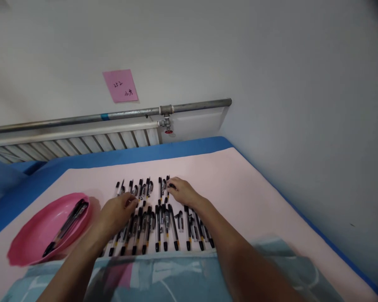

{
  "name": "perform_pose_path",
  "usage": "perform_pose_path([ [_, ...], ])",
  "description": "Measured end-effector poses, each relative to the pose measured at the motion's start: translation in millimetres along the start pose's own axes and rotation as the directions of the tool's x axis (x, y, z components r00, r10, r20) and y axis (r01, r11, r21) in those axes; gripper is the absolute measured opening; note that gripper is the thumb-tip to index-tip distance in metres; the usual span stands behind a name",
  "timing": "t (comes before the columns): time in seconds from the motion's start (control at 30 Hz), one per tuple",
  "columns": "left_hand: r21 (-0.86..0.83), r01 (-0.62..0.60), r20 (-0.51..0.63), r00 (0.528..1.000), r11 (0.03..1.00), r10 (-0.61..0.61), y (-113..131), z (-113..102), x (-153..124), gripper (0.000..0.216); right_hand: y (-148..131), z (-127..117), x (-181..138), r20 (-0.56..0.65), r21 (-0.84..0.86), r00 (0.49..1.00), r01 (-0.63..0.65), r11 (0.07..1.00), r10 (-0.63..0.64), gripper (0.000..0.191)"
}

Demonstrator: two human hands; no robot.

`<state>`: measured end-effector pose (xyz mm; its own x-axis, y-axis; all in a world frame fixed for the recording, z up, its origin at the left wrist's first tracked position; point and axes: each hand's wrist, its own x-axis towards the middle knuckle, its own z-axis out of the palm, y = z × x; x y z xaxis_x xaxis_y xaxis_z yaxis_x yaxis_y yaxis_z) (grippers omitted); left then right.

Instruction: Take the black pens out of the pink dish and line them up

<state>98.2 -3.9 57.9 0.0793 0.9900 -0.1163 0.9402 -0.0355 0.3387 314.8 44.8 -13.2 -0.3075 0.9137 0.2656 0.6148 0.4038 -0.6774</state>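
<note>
Pens with clear barrels and black ends lie in two rows on the pink sheet, with short black-and-clear pen caps (180, 221) between many of them. My right hand (183, 191) is at the right end of the back row, beside an upright-lying pen (160, 191). Its fingers are pinched on a small black piece that looks like a pen cap (171, 185). My left hand (118, 209) rests over the left part of the rows, fingers curled in by the pens; what they hold, if anything, is hidden. Below it runs the front row of pens (146, 235).
A pink oval dish (39, 222) at the left holds several pens. The pink sheet (239, 193) covers a blue-edged table (189, 146) set against the walls. Behind are a radiator (113, 140), a metal pipe (201, 105) with a valve, and a pink note (121, 86).
</note>
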Motion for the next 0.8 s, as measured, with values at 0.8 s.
perform_pose_path([
  [0.8, -0.298, -0.033, -0.059, 0.998, 0.954, 0.016, -41, 25, -16, 0.024, -3, -6, 2, -0.077, -0.181, 0.926, -0.379, 0.908, 0.371, 0.022],
])
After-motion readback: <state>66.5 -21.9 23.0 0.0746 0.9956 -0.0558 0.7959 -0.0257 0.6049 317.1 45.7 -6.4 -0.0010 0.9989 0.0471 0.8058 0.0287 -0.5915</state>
